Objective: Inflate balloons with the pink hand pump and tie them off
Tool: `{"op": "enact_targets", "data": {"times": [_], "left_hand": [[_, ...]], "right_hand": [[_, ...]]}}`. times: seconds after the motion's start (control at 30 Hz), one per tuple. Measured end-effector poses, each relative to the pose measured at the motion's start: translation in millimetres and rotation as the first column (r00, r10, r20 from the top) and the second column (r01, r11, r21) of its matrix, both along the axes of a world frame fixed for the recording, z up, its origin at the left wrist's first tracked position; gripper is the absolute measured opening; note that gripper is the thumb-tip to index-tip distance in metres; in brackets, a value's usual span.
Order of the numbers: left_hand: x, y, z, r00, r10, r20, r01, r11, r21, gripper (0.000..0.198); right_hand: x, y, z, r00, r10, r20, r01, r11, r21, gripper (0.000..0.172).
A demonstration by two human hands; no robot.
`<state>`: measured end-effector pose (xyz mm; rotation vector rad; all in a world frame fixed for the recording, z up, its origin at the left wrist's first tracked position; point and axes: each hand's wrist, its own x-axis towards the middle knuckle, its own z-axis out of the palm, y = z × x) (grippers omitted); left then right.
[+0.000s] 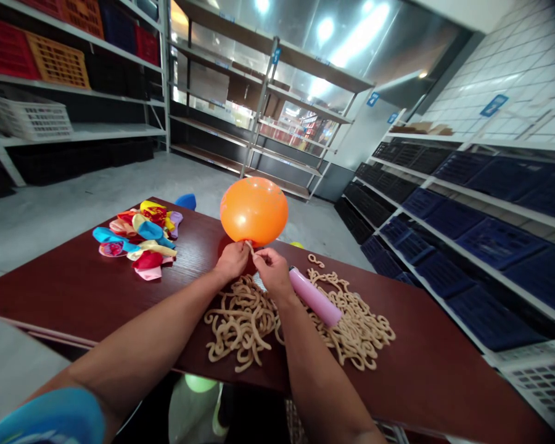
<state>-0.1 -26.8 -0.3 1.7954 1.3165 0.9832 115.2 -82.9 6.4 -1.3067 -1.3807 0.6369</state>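
An inflated orange balloon (254, 209) stands above the table in front of me. My left hand (234, 260) is closed in a pinch at its neck. Close beside it, my right hand (272, 269) pinches a short tan band (250, 246) at the balloon's neck; whether the band goes round the neck I cannot tell. Beneath my hands lies a heap of tan, curled bands (243, 320), and a larger heap of the same bands (363, 330) spreads to the right. A pink cylindrical pump (315, 297) rests on that right heap, near my right wrist.
Several flat, uninflated balloons (141, 237) in mixed colours lie on the dark red table (65, 287) at left. A blue rounded thing (185, 201) shows behind the far edge. Shelves with red and orange crates (58, 58) stand left, shelves with dark blue crates (462, 246) right.
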Motion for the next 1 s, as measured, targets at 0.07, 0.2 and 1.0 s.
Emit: {"op": "enact_targets", "data": {"times": [0.07,0.2,1.0], "left_hand": [[1,-1,-2.1,0.999,-0.032,-0.004,0.033,0.999,0.023,0.04],[4,-3,-4.6,0.996,-0.093,0.013,0.093,0.994,0.052,0.042],[15,-19,-0.3,0.888,-0.308,0.34,0.364,0.925,-0.111,0.032]], "right_hand": [[2,-3,3.0,0.995,0.037,0.088,-0.042,0.998,0.05,0.016],[10,-5,8.2,0.975,0.056,0.213,-0.087,0.986,0.141,0.016],[9,0,8.0,0.956,0.069,-0.284,-0.114,0.983,-0.143,0.02]]}}
